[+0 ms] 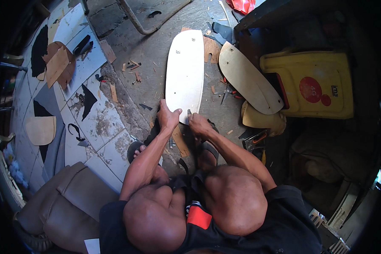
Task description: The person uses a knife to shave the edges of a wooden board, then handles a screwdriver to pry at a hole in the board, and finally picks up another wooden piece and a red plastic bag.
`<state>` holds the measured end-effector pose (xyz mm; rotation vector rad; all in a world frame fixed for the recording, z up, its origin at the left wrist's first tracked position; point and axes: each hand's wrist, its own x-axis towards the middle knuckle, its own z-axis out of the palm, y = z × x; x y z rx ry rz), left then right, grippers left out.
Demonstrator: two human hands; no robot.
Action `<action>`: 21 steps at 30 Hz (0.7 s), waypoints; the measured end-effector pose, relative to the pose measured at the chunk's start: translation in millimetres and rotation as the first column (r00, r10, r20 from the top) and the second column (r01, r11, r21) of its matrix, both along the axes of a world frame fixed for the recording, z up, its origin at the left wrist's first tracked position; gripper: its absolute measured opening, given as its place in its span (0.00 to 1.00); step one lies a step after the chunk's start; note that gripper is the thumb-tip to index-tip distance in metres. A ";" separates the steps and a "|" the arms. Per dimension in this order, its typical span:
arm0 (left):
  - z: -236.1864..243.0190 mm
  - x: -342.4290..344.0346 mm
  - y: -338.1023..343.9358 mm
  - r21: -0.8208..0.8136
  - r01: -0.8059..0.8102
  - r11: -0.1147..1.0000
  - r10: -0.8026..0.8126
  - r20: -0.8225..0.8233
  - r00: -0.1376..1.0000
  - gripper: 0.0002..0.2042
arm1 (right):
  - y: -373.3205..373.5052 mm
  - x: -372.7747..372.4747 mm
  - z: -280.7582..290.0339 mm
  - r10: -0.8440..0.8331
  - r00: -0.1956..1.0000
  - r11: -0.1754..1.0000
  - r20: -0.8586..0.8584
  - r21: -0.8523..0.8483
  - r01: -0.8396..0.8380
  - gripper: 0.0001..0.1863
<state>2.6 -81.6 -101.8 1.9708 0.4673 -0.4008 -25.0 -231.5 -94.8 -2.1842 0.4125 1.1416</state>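
Note:
A long white board [185, 72] with rounded ends and several small holes or fittings lies in front of me, pointing away. My left hand [169, 117] grips its near left edge, thumb on the top face and the other fingers around the side. At the near right corner, my right hand [199, 125] is closed. A small dark grey tip [189, 112] shows by its fingers over the board; what it belongs to is hidden. To the right, a second, similarly shaped pale board [250, 80] leans against a yellow plastic panel [311, 84] with red round marks.
Pliers [226, 94] and wood scraps lie on the grey floor [135, 91]. A bent metal tube frame [142, 27] stands beyond. White tiles [103, 112] on the left carry cut pieces of dark cloth and brown board [57, 65]. A brown cushion [72, 207] sits near left.

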 end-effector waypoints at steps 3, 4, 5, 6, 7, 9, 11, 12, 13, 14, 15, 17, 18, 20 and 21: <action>1.2 -2.1 10.8 0.021 -0.013 1.000 0.013 0.002 1.000 0.25 | 17.9 15.1 32.8 -0.176 0.959 0.983 -0.221 0.017 0.185 0.24; 1.9 -2.4 9.6 0.015 -0.012 1.000 0.012 0.002 1.000 0.26 | 18.4 14.7 35.6 -0.251 0.940 0.961 -0.233 0.054 0.270 0.22; 1.6 -2.0 8.8 0.005 -0.013 1.000 0.013 -0.002 1.000 0.26 | 19.7 13.4 37.7 -0.322 0.914 0.931 -0.247 0.090 0.353 0.20; 1.4 -1.4 8.6 -0.004 -0.014 1.000 0.014 -0.007 1.000 0.26 | 20.6 12.9 38.8 -0.390 0.882 0.893 -0.263 0.125 0.432 0.19; 1.5 -0.5 8.2 -0.014 -0.015 1.000 0.014 -0.011 1.000 0.26 | 18.7 12.0 34.7 -0.484 0.812 0.807 -0.325 0.192 0.558 0.17; 2.5 -1.3 6.1 -0.023 -0.004 1.000 0.004 0.007 1.000 0.25 | 11.6 10.0 24.8 -0.618 0.634 0.572 -0.465 0.287 0.768 0.13; 4.9 -1.5 8.8 -0.028 -0.003 1.000 0.003 0.000 1.000 0.25 | 8.0 12.6 24.1 -0.622 0.537 0.454 -0.570 0.297 0.840 0.14; 5.9 -1.1 10.4 -0.035 -0.001 0.999 0.001 -0.015 1.000 0.25 | 8.1 14.4 22.9 -0.616 0.486 0.392 -0.620 0.295 0.872 0.15; 6.4 -2.1 10.0 -0.047 0.005 0.999 -0.007 -0.031 0.999 0.25 | 9.5 15.0 19.5 -0.625 0.458 0.373 -0.633 0.273 0.887 0.16; 6.3 -2.5 8.6 -0.046 0.009 0.999 -0.011 -0.025 1.000 0.25 | 10.6 13.1 17.0 -0.618 0.554 0.497 -0.559 0.268 0.825 0.16; 5.9 -1.8 6.6 -0.046 0.014 0.999 -0.015 -0.019 1.000 0.24 | 12.7 10.6 14.0 -0.593 0.645 0.612 -0.483 0.250 0.750 0.16; 3.2 -2.6 8.5 -0.049 0.003 0.999 -0.004 -0.018 1.000 0.25 | 26.4 13.4 23.1 -0.470 0.804 0.806 -0.364 0.194 0.559 0.18; 1.5 -3.6 8.8 -0.057 -0.009 0.998 0.008 -0.022 1.000 0.25 | 33.7 18.7 31.6 -0.384 0.866 0.880 -0.321 0.158 0.448 0.19; -0.1 -1.3 7.1 -0.071 -0.017 0.997 0.016 -0.012 1.000 0.25 | 33.9 25.3 35.6 -0.338 0.886 0.910 -0.318 0.130 0.394 0.20; 0.5 -4.5 7.6 -0.070 -0.014 0.997 0.013 -0.010 1.000 0.25 | 29.6 22.3 27.7 -0.383 0.847 0.877 -0.368 0.141 0.458 0.21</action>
